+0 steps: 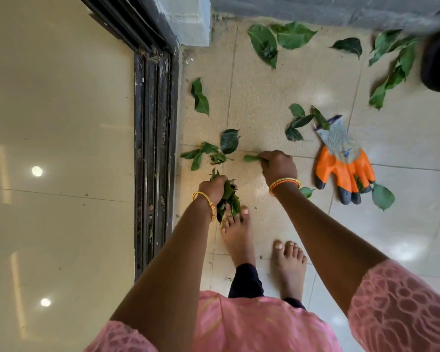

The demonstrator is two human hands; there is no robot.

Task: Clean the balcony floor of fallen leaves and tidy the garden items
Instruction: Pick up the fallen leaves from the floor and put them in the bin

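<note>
The left hand (215, 188) is curled tight around a bunch of leaves (228, 199), held just above the toes of the person's bare foot (238, 240), while the right hand (277, 166) reaches down to the balcony floor (264, 97) with its grip pinched on a single leaf (250, 158). More loose leaves (263, 43) lie scattered over the tiles, and an orange-and-grey garden glove (341, 161) rests flat near the right hand. A dark, blurred shape (438, 64) at the upper right may be a pot.
</note>
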